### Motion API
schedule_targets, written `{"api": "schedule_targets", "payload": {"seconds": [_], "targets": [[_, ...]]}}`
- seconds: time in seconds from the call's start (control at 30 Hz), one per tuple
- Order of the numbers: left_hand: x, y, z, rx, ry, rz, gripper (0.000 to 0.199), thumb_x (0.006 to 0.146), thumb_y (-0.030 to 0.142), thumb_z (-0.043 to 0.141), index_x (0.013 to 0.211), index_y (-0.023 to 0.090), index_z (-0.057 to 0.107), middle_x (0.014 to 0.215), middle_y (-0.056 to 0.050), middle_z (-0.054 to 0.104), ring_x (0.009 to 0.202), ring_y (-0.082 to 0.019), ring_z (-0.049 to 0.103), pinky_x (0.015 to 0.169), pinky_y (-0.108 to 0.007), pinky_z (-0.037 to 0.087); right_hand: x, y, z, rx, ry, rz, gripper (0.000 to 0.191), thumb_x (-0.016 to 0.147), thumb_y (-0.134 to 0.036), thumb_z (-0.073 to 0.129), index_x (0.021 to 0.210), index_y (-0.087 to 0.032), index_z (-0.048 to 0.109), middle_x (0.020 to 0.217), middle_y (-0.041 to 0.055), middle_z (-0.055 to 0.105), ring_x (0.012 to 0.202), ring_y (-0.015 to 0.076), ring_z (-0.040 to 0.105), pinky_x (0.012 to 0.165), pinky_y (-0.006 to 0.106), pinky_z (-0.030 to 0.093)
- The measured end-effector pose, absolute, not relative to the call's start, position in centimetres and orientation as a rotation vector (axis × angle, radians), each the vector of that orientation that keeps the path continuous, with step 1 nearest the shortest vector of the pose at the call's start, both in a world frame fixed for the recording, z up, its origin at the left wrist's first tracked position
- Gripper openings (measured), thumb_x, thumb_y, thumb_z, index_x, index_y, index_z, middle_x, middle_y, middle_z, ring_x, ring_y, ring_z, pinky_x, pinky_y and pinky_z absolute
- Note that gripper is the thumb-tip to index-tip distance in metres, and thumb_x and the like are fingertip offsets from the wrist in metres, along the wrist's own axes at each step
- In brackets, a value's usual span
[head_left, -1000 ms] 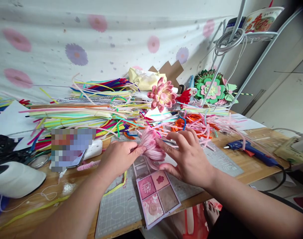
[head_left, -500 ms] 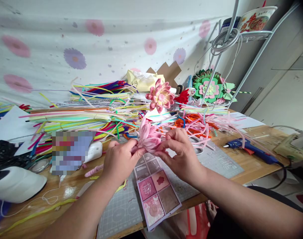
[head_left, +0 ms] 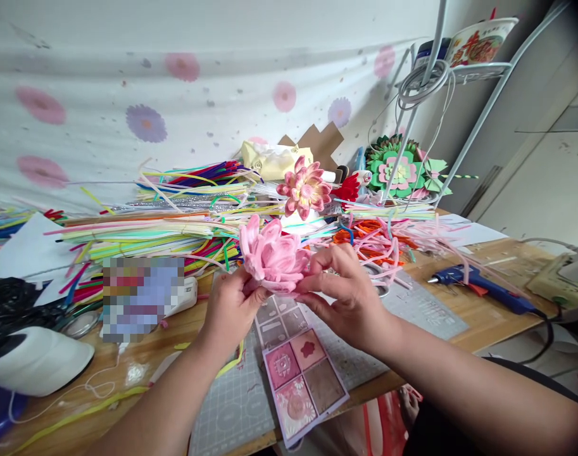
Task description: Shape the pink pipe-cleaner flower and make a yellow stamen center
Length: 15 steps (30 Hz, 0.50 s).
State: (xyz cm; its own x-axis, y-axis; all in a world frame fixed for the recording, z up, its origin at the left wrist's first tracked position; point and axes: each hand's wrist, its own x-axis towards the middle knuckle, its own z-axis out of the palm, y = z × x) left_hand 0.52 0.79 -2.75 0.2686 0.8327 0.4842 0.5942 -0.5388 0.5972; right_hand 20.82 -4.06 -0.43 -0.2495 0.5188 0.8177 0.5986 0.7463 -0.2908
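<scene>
A pink pipe-cleaner flower is held up over the desk, its petals cupped and turned partly towards me. My left hand is closed around its base, which the fingers mostly hide. Thumb and fingers of my right hand pinch a petal at the flower's right edge. Below lies a makeup palette with pink and brown pans, on the grey cutting mat. A finished-looking pink and yellow flower stands behind the held one.
Bundles of coloured pipe cleaners line the back. At right lies a blue glue gun with its cord. Loose pink and orange stems are heaped behind my right hand. A white thread spool and a pixelated object are at left.
The pink flower has tilted, so its open top now faces me more, and it has shifted slightly left. My left hand has turned with it; my right hand still pinches its edge.
</scene>
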Motion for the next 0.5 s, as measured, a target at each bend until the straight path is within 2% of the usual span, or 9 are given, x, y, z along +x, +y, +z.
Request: {"api": "schedule_targets", "payload": {"seconds": [0.17, 0.33, 0.43, 0.5], "targets": [[0.81, 0.48, -2.53, 2.126, 1.234, 1.209, 0.030, 0.079, 0.046, 0.061, 0.089, 0.018, 0.066, 0.092, -0.010, 0.072, 0.086, -0.027, 0.065, 0.080, -0.037, 0.048, 20.45, -4.47, -0.45, -0.898, -1.988, -0.176, 0.013, 0.085, -0.019, 0.063, 0.081, -0.027, 0.073, 0.090, 0.0037, 0.055, 0.089, 0.0201, 0.045, 0.076, 0.035, 0.037], [0.69, 0.67, -2.90, 2.036, 1.082, 1.280, 0.036, 0.075, 0.048, 0.066, 0.099, 0.020, 0.067, 0.104, -0.009, 0.072, 0.097, -0.029, 0.064, 0.086, -0.041, 0.049, 20.87, -4.54, -0.45, -0.770, -1.935, -0.284, 0.017, 0.082, -0.011, 0.062, 0.073, -0.022, 0.069, 0.077, 0.0013, 0.047, 0.082, 0.0177, 0.043, 0.075, 0.034, 0.037], [0.55, 0.87, -2.93, 2.037, 1.033, 1.257, 0.035, 0.074, 0.047, 0.068, 0.099, 0.022, 0.068, 0.107, -0.009, 0.072, 0.103, -0.031, 0.063, 0.089, -0.043, 0.048, 21.05, -4.45, -0.31, -0.740, -1.984, -0.339, 0.013, 0.081, -0.011, 0.063, 0.075, -0.022, 0.068, 0.084, 0.0017, 0.050, 0.085, 0.0183, 0.043, 0.088, 0.043, 0.037], [0.50, 0.95, -2.85, 2.014, 0.993, 1.210, 0.032, 0.072, 0.046, 0.070, 0.093, 0.022, 0.071, 0.102, -0.007, 0.073, 0.098, -0.031, 0.064, 0.087, -0.043, 0.049, 21.05, -4.38, -0.23, -0.762, -2.034, -0.369, 0.012, 0.083, -0.014, 0.063, 0.078, -0.023, 0.068, 0.091, 0.0025, 0.052, 0.089, 0.0197, 0.044, 0.095, 0.050, 0.033]]}}
